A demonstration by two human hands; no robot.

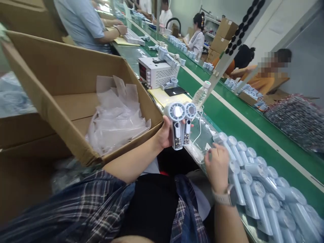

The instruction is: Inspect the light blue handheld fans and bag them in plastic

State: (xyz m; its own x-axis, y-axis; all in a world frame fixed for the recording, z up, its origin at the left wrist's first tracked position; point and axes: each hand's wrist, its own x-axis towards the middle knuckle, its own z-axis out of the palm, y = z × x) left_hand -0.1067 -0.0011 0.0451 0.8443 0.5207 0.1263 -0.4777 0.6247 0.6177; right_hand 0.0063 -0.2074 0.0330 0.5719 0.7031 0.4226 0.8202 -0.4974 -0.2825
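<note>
My left hand (pixel 165 133) is closed around two pale blue handheld fan bodies (pixel 180 123), held upright side by side just in front of an open cardboard box (pixel 63 101). My right hand (pixel 217 165), with a watch on its wrist, rests with curled fingers on the near end of a pile of the same fan bodies (pixel 263 192) lying on the bench edge. Its fingertips touch one fan (pixel 222 140) at the pile's top; whether they grip it is hidden.
The box holds crumpled clear plastic bags (pixel 117 118). A green conveyor belt (pixel 243 118) runs away to the right, with a water bottle (pixel 201 94), a white power supply (pixel 157 71) and yellow sheets (pixel 164 96) beside it. Several other people sit along the line.
</note>
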